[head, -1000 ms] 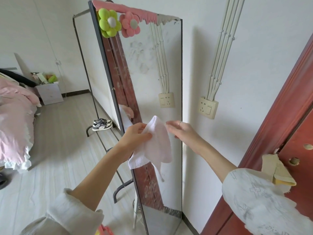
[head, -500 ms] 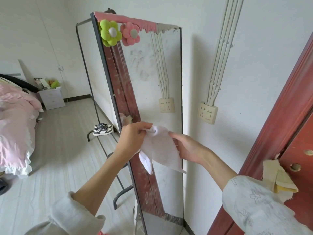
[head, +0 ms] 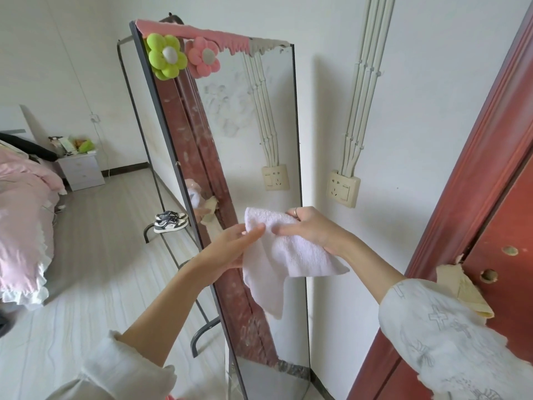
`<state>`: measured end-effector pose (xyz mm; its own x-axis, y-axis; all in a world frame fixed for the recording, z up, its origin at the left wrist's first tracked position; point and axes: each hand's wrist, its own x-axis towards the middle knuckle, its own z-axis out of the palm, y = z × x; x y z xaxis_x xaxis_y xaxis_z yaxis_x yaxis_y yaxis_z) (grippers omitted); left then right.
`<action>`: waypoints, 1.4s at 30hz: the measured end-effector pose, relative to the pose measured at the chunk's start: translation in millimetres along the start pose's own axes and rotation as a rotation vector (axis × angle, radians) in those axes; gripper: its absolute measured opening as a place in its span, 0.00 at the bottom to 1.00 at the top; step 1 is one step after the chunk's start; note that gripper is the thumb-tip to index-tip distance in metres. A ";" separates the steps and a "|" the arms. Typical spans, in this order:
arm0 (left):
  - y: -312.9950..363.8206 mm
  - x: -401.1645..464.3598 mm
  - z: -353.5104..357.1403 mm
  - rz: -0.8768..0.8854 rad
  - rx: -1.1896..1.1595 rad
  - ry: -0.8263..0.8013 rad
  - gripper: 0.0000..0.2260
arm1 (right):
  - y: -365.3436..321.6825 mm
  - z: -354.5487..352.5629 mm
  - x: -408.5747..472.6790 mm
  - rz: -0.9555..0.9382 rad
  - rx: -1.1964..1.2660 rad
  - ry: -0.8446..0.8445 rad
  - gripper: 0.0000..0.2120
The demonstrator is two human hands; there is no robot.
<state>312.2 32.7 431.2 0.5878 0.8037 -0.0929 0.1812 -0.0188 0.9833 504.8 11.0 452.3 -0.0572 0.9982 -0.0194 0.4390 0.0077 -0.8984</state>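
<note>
A tall standing mirror (head: 248,134) leans by the white wall, its glass smeared and dusty, with green and pink plush flowers at the top. In front of it hangs a white towel (head: 285,255). My right hand (head: 310,229) grips the towel's upper part, thumb over the cloth. My left hand (head: 230,249) lies flat under the towel's left edge, fingers straight and touching it. The towel's lower corner dangles free before the glass.
A dark red door and frame (head: 473,197) stand at the right with a wall socket (head: 343,189) beside the mirror. A metal rack (head: 173,235) with sneakers (head: 170,220) stands behind the mirror. A pink bed (head: 23,212) and nightstand (head: 80,171) lie left.
The towel has been spread wider between the hands. My right hand moved on top of it and grips it; my left hand let go its pinch and now lies flat beneath.
</note>
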 end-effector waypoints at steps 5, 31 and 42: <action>2.0 5.5 2.2 -0.033 0.109 0.139 0.10 | -2.7 -9.2 -4.0 -0.056 -0.139 0.039 0.20; 10.8 -6.3 3.8 -0.001 -0.304 0.149 0.09 | 16.8 17.1 -21.4 -0.236 -0.086 0.128 0.28; 38.2 -5.6 13.9 0.529 0.371 0.498 0.06 | 12.5 16.5 -6.8 0.158 0.836 -0.130 0.11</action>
<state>326.8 19.2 467.2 0.2656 0.8015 0.5358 0.2784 -0.5959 0.7533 495.9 3.3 434.0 -0.1757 0.9687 -0.1754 -0.3516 -0.2281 -0.9079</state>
